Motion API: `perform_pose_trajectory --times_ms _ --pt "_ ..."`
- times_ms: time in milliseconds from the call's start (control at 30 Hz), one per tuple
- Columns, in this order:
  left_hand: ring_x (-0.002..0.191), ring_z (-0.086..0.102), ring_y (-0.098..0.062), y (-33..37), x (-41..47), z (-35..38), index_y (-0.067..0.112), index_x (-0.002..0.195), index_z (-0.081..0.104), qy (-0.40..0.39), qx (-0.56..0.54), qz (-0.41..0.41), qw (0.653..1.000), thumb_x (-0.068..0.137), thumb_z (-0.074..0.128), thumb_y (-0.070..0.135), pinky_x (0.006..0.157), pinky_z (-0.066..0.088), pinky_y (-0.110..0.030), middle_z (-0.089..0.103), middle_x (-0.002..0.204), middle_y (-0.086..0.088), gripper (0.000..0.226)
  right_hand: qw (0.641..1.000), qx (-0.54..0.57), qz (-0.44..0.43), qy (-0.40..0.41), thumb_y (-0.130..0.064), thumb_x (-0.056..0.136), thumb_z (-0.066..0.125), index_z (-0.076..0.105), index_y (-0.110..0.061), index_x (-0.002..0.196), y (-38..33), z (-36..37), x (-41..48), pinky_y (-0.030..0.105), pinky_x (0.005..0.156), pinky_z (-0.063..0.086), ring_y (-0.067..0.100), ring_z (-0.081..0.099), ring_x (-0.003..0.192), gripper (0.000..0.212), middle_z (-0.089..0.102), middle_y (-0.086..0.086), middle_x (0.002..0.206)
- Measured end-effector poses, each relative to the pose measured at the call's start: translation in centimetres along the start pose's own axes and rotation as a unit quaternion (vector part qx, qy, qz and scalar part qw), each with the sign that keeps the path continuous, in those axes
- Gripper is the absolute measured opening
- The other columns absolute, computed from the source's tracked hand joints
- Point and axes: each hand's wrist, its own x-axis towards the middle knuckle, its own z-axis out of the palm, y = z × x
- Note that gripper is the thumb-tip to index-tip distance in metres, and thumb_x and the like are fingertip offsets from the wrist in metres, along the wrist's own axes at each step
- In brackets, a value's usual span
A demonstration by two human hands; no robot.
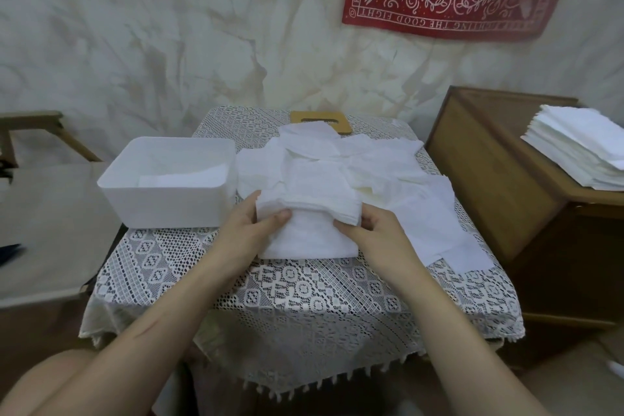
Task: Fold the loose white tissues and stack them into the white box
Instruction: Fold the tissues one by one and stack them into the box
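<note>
A folded white tissue [309, 236] lies on the lace-covered table [304, 297] in front of me. My left hand [251, 224] pinches its left end, thumb on top. My right hand [369, 230] grips its right end, where the layers bunch up. Behind it spreads a heap of loose white tissues [341, 162], with more flat sheets [435, 223] running to the right. The white box [169, 209] stands at the table's left side, open on top, with folded tissues [184, 177] lying inside.
A wooden cabinet [499, 179] stands to the right and carries a tall stack of white sheets [580, 149]. A wooden lid with a slot [319, 118] lies at the table's back edge. A low wooden stand [30, 132] is at the left.
</note>
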Motion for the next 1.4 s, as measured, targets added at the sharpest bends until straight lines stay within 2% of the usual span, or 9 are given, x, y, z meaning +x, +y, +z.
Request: perform_pose_trajectory --times_ms 100,233,333,433,567,767,1000,1267,1400 --pt "0.103 0.075 -0.017 0.6 0.0 -0.1 0.019 0.122 0.066 0.019 -0.019 -0.019 0.999 0.099 0.065 0.019 0.082 0.059 -0.030 0.078 0.113 0.003 0.023 0.999 0.033 0.012 0.024 -0.019 0.097 0.068 0.076 -0.023 0.108 -0.8 0.4 0.0 0.053 0.088 0.056 0.028 0.073 0.099 0.014 0.075 0.012 0.111" --pt "0.094 0.075 -0.009 1.0 -0.4 -0.1 0.020 0.122 0.068 0.031 -0.002 -0.029 0.999 0.101 0.062 0.020 0.074 0.058 -0.021 0.078 0.111 0.005 0.022 0.994 0.082 0.047 0.056 -0.017 0.098 0.066 0.071 -0.012 0.110 -1.5 0.6 -0.4 0.027 0.052 0.058 0.015 0.073 0.071 0.014 0.075 0.014 0.106" --pt "0.101 0.075 -0.015 1.7 -0.5 -0.1 0.020 0.117 0.070 0.059 0.002 -0.027 0.998 0.102 0.063 0.020 0.088 0.059 -0.033 0.079 0.110 0.006 0.016 0.993 0.064 0.028 0.091 -0.019 0.098 0.067 0.062 -0.020 0.119 -2.1 0.7 -0.4 0.026 0.061 0.058 0.016 0.073 0.087 0.022 0.075 0.002 0.098" --pt "0.099 0.074 -0.019 2.8 -0.7 0.1 0.022 0.109 0.070 0.084 0.003 -0.034 0.996 0.102 0.063 0.022 0.084 0.061 -0.038 0.078 0.109 0.003 0.010 0.991 0.027 0.004 0.131 -0.020 0.097 0.066 0.051 -0.032 0.127 -2.8 0.9 -0.2 0.012 0.057 0.048 0.000 0.066 0.079 0.035 0.068 -0.001 0.096" --pt "0.096 0.073 -0.026 4.4 -0.7 -0.3 0.014 0.114 0.067 0.120 -0.008 -0.028 0.992 0.102 0.063 0.020 0.070 0.064 -0.040 0.075 0.111 -0.007 0.014 0.988 0.039 -0.037 0.142 -0.017 0.098 0.064 0.051 -0.033 0.109 -3.9 1.4 -0.2 0.036 0.053 0.051 0.017 0.063 0.066 0.022 0.071 0.005 0.091" --pt "0.094 0.074 -0.030 6.7 -0.6 -3.3 0.014 0.120 0.063 0.159 -0.008 -0.004 0.987 0.102 0.064 0.021 0.073 0.064 -0.048 0.077 0.106 -0.009 0.019 0.991 0.034 -0.089 0.095 -0.003 0.098 0.055 0.063 -0.022 0.096 -6.6 3.2 1.6 0.026 0.052 0.051 0.007 0.054 0.067 0.021 0.064 0.005 0.093" --pt "0.084 0.070 -0.019 8.2 0.3 -9.7 0.032 0.126 0.056 0.201 0.058 0.066 0.976 0.103 0.060 0.017 0.053 0.058 -0.029 0.074 0.100 -0.005 0.027 0.994 0.013 -0.073 0.083 -0.005 0.096 0.055 0.072 -0.024 0.085 -8.9 7.6 5.2 0.028 0.057 0.046 0.007 0.054 0.062 0.028 0.069 -0.008 0.082" --pt "0.067 0.059 -0.012 7.5 1.4 -16.9 0.040 0.098 0.058 0.232 0.224 0.079 0.943 0.098 0.062 0.027 0.059 0.050 -0.030 0.071 0.081 0.006 0.013 0.996 -0.053 -0.068 0.023 -0.021 0.095 0.064 0.073 -0.029 0.104 -10.1 13.0 8.2 0.028 0.071 0.044 0.009 0.057 0.080 0.015 0.064 -0.010 0.089" --pt "0.062 0.050 -0.013 6.6 2.0 -18.8 0.037 0.096 0.055 0.233 0.281 0.068 0.928 0.096 0.063 0.032 0.060 0.035 -0.033 0.060 0.065 0.008 0.009 0.995 -0.071 -0.056 -0.033 -0.015 0.095 0.062 0.066 -0.022 0.126 -9.6 14.5 9.3 0.030 0.077 0.046 0.010 0.058 0.085 0.032 0.059 -0.012 0.100"
